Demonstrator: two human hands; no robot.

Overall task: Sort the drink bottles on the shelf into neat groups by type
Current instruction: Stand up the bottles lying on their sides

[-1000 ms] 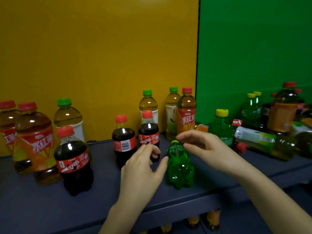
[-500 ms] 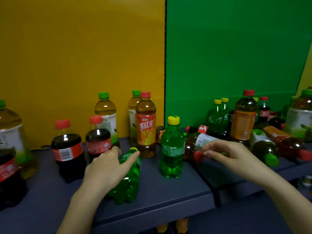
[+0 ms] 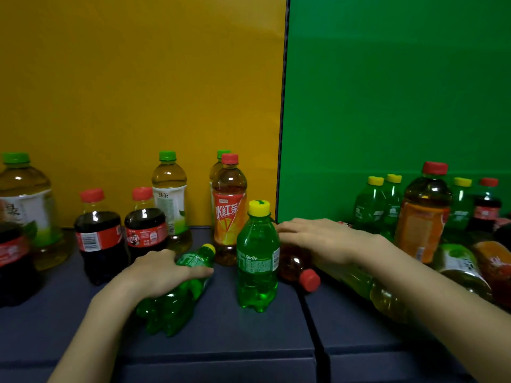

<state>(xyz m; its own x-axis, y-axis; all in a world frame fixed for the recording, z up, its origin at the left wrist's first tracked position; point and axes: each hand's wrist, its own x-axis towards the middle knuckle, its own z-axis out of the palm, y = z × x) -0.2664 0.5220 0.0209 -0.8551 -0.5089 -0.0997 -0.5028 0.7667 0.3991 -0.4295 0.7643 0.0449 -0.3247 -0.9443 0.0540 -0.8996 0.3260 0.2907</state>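
At the far left of the shelf (image 3: 249, 335), a big green-tea bottle (image 3: 25, 203) is standing against the yellow wall (image 3: 138, 78). A dark cola bottle (image 3: 13, 258) is standing in front of it, cut off by the edge of view. Two more are standing just to the right, the second cola bottle (image 3: 99, 236) and the third cola bottle (image 3: 145, 230), almost touching. A slim green-tea bottle (image 3: 170, 200) is rising behind them.

My left hand (image 3: 157, 272) is gripping the lying Sprite bottle (image 3: 171, 305). My fingers (image 3: 193, 272) are curling over its shoulder. The bottle is lying on its side with its yellow cap pointing away from me, toward the iced red tea bottle (image 3: 229, 208) standing behind. Just to the right, the upright Sprite bottle (image 3: 257, 266) is standing by the seam in the shelf.

My right hand (image 3: 323, 241) is reaching in behind it, palm down, with fingers nearly straight. It is spreading over the red-capped bottle (image 3: 296, 266), which is lying on its side; I cannot tell whether my palm is pressing on it. A pale yellow bottle (image 3: 367, 288) is lying under my forearm.

Before the green wall (image 3: 387, 78), a pair of Sprite bottles (image 3: 370, 208) is standing beside a large orange-labelled bottle (image 3: 423, 222). A green-labelled bottle (image 3: 461, 266) is lying in front, at the far right.
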